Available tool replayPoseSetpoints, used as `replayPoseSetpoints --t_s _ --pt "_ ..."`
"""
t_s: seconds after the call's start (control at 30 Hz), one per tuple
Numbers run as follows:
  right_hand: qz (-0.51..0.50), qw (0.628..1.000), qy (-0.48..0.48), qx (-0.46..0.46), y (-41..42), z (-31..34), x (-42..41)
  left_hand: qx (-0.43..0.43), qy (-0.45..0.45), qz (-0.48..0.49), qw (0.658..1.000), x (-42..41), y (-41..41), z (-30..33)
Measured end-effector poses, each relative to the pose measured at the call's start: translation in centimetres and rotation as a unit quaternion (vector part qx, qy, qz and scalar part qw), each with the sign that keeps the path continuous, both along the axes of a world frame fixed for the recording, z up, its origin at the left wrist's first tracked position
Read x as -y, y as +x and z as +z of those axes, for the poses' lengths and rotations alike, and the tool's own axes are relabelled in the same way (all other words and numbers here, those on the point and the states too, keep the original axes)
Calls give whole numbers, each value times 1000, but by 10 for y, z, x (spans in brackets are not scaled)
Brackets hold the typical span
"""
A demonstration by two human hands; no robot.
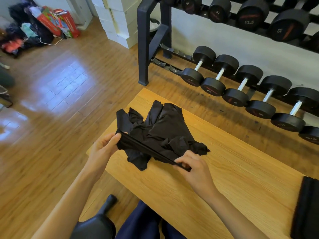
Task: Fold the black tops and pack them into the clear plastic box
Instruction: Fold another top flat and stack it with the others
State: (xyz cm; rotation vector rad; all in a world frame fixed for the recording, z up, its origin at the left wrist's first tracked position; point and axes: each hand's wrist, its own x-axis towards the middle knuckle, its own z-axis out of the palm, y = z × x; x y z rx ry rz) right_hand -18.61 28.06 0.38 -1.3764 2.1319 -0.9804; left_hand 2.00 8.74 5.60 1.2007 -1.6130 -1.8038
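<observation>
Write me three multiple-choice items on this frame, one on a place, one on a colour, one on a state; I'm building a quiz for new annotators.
1. Where does the heap of black tops lie?
A. On the wooden table
B. On the floor
C. On the dumbbell rack

2. What colour is the folded fabric at the table's right edge?
A. Red
B. White
C. Black

3. What are the hands doing?
A. Both rest flat on the table
B. Both pinch one edge of a top, pulled taut between them
C. One lifts a dumbbell

Answers:
1 A, the heap sits on the tabletop near its far corner.
2 C, it is as dark as the tops.
3 B, the left hand and right hand each grip an end of the straight band.
</observation>
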Motion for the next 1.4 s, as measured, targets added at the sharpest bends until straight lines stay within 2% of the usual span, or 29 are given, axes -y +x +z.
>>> replayPoseSetpoints --t_s 0.07,0.17,0.23,0.3,0.43,0.63,0.83,1.17,1.4 --pt "2 1000 16 25 4 -2 -1 2 16 12 1000 -2 4 -3" --pt "-21 987 30 156 6 7 2 20 43 47 998 -1 3 -6" --pt "-35 968 5 248 6 16 5 37 67 69 995 0 2 -7" --pt "-41 959 -2 282 3 24 10 43 96 88 991 2 1 -8" --pt "-51 965 28 258 -6 26 17 31 134 127 982 8 -3 -10" --pt "-91 964 -22 247 -9 34 28 -3 152 132 980 19 -9 -8" --pt "-110 960 -44 252 -9 42 37 1 147 141 979 36 -7 -8" --pt "-103 976 29 192 -22 34 49 4 143 127 981 58 -13 -9" --pt "-130 945 8 301 -24 50 72 0 159 126 979 41 -47 4"
